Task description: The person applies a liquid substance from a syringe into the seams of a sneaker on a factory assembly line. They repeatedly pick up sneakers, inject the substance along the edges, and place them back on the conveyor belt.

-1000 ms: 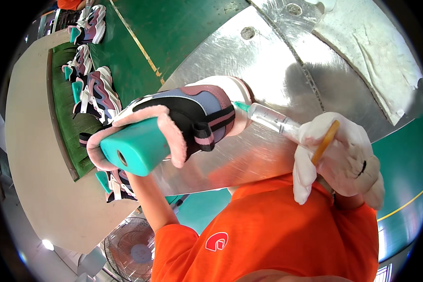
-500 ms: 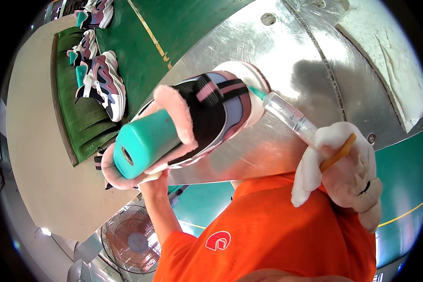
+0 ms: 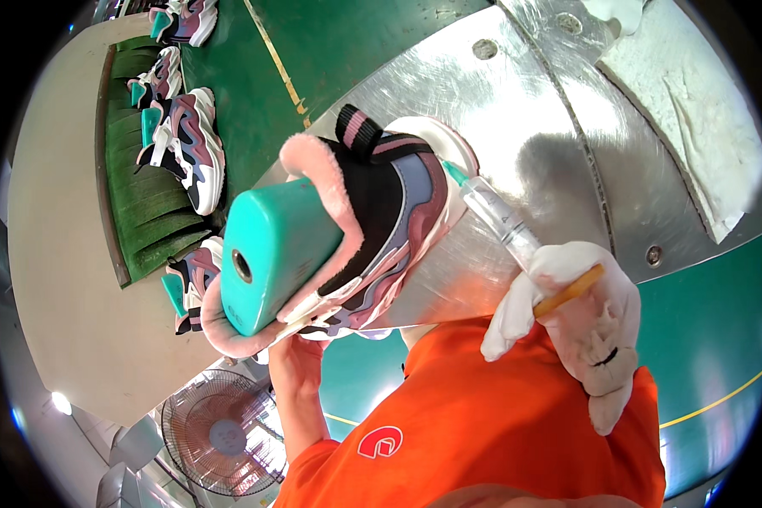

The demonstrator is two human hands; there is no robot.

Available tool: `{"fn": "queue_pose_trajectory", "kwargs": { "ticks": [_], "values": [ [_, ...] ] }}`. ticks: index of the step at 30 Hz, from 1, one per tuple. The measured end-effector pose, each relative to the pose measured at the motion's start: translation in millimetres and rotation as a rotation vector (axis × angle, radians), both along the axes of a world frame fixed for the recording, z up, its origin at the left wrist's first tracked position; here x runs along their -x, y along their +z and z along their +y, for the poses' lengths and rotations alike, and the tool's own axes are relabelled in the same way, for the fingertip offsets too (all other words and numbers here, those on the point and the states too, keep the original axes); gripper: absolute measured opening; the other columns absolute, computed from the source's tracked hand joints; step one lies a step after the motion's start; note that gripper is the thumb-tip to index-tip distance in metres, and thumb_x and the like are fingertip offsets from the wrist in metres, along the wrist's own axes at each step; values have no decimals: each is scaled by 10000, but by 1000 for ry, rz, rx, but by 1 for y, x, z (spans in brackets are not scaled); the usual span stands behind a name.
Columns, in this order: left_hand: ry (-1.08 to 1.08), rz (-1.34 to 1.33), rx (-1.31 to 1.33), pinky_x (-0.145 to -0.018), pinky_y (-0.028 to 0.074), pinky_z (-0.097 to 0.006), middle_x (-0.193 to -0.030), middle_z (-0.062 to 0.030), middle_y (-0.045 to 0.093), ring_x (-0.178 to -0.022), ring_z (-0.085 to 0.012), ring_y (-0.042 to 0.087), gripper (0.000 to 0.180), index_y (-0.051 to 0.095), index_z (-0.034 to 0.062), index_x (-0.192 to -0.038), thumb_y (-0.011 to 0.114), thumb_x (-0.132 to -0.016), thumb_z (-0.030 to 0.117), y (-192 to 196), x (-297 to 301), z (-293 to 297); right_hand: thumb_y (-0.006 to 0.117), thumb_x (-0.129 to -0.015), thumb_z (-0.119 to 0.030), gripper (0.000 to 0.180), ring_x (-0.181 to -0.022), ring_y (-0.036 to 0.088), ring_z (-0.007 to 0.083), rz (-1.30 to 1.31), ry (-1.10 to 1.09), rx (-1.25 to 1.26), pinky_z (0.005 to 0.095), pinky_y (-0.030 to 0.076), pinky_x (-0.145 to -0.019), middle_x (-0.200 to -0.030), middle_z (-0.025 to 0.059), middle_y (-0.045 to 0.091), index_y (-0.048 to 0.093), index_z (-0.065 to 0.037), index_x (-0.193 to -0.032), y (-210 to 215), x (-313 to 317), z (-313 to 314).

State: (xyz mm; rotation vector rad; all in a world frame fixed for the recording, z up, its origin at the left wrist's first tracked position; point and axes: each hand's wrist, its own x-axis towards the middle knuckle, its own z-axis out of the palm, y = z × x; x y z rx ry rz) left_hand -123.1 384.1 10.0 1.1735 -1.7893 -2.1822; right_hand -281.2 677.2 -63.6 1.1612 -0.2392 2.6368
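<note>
My left hand [image 3: 298, 362], mostly hidden under the shoe, holds a sneaker [image 3: 381, 229] from below. The sneaker has a pink fuzzy collar, a black and purple upper, striped webbing and a white sole. A turquoise shoe last [image 3: 278, 245] with a round hole fills its opening. In a white glove, my right hand [image 3: 588, 313] is closed round a clear syringe [image 3: 501, 216] with a green tip. That tip meets the white sole edge at the sneaker's far end; whether it touches cannot be made out. An orange-brown stick [image 3: 570, 290] lies across the gloved fingers.
Similar sneakers [image 3: 193, 148] stand at the left along a green slatted belt [image 3: 140, 195], beside a beige surface [image 3: 59, 220]. Another sneaker [image 3: 196, 275] sits just behind the held one. Beneath my work is a metal tabletop [image 3: 483, 102] with a white sheet [image 3: 686, 110]. A fan [image 3: 227, 436] stands lower left.
The held sneaker has turned, so more of its patterned side shows. My right hand and the syringe have shifted left with it. Another sneaker behind it has come into fuller view.
</note>
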Motion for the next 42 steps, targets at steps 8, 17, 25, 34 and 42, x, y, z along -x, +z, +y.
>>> {"fn": "queue_pose_trajectory", "kwargs": {
  "ticks": [8,17,25,34,42],
  "values": [
    [16,11,-3,-922,549,-457,-1281,-107,610,-1135,-275,631,446,499,44,-1312,565,-970,323,-2,-1,11,895,-659,-234,477,-979,580,452,-176,158,-499,440,573,-792,-1285,487,297,556,10,-889,13,-12,37],
    [49,-5,-41,-900,563,-466,-1317,-125,581,-1153,-300,619,451,443,53,-1364,486,-1018,339,1,-1,35,911,-645,-249,647,-964,599,413,-228,184,-651,423,581,-779,-1287,436,344,482,66,-1013,20,-18,50],
    [2,-67,-175,-892,564,-484,-1323,-154,574,-1100,-350,642,555,412,48,-1396,519,-994,416,-3,-19,52,924,-632,-263,802,-950,616,380,-264,188,-749,408,588,-766,-1289,390,387,416,116,-1123,19,-21,49],
    [-145,-97,-247,-903,566,-451,-1302,-201,577,-1083,-339,654,593,409,-6,-1383,499,-1000,437,-5,-42,68,940,-617,-277,978,-934,635,341,-328,220,-887,392,596,-753,-1291,339,435,342,172,-1247,36,-25,47],
    [-206,-74,-227,-923,565,-441,-1325,-195,562,-1116,-331,640,620,377,-23,-1404,484,-1006,440,-5,-36,85,953,-604,-291,1135,-921,652,307,-352,220,-962,377,603,-741,-1293,294,477,277,222,-1358,50,-38,45]
  ]
}}
